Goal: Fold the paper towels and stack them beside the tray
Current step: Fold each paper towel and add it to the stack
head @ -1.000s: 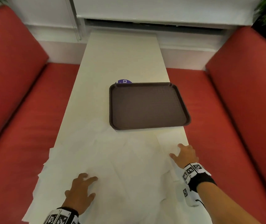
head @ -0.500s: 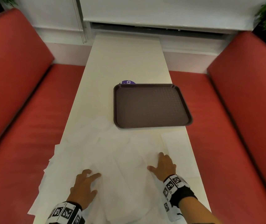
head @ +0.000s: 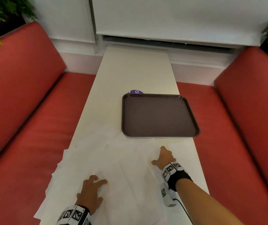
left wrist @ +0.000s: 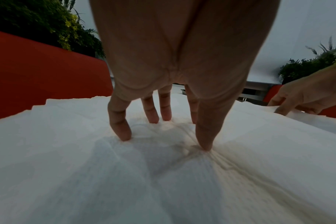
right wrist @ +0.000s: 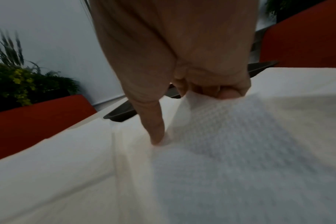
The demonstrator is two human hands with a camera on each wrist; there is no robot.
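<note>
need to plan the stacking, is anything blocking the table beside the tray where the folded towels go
Partly. To the left of the tray, the bare table shows nothing in the way farther back, but loose paper towels spread over the nearer part.

**Tagged wrists, bare forearms**

Lower centre of the head view, the left hand (head: 91,190) shows a wristband (head: 74,215) of white blocks printed with black square codes. Lower right, the right hand (head: 164,158) wears the same coded blocks (head: 170,169) over a black wrist wrap (head: 179,179). Beneath it hangs a small white coded box (head: 167,197), a thin black cable (head: 183,210) trailing off. Both forearms are bare, no sleeves showing.
</note>
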